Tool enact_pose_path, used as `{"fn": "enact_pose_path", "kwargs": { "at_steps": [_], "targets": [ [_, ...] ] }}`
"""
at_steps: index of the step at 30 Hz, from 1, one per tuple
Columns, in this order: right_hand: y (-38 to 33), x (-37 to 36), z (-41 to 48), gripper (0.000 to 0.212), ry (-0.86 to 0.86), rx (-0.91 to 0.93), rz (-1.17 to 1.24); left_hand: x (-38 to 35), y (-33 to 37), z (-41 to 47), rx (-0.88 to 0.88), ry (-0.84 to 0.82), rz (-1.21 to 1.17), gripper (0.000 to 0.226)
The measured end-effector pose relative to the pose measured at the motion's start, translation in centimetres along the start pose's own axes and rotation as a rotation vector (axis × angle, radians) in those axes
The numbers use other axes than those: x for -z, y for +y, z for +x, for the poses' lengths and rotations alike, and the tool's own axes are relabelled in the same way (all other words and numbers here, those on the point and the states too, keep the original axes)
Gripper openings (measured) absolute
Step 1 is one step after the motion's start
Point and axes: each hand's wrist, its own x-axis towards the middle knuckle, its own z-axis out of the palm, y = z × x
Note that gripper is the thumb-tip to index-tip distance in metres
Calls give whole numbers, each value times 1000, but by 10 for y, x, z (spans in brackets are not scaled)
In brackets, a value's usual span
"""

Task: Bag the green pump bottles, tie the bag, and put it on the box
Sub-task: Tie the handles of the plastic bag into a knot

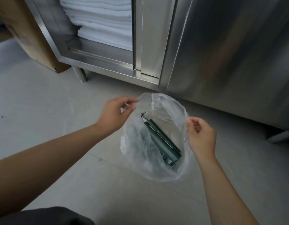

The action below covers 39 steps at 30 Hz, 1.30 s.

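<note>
A clear plastic bag (140, 153) hangs open above the grey floor, its mouth facing up at me. Inside lie dark green pump bottles (163, 140) with white lettering, pump heads pointing to the upper left; how many there are I cannot tell. My left hand (115, 113) pinches the bag's rim at its upper left edge. My right hand (200, 135) pinches the rim on the right side. The mouth is held spread between the two hands.
A stainless steel cabinet (221, 46) stands just behind the bag, its left sliding door open on a stack of folded white towels (105, 21). A brown cardboard box (32, 34) leans at the cabinet's left. Grey floor (43, 111) spreads around.
</note>
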Motion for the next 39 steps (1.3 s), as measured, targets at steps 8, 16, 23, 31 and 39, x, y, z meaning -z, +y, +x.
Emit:
{"fn": "enact_pose_path", "kwargs": {
  "at_steps": [8,16,23,31,39],
  "targets": [
    [17,1,-25,16,-95,-18,-64,5,-34,-31,178,-8,-12,27],
    [-6,-7,3,21,57,31,-100,25,-33,-3,130,108,60,9],
    [-26,-3,25,13,160,166,-79,38,0,25,-42,92,161,12],
    [-56,10,29,10,175,143,121,50,58,48,-181,-59,219,12],
    [-65,64,50,8,170,224,262,33,120,72,-170,12,193,7]
  ]
}}
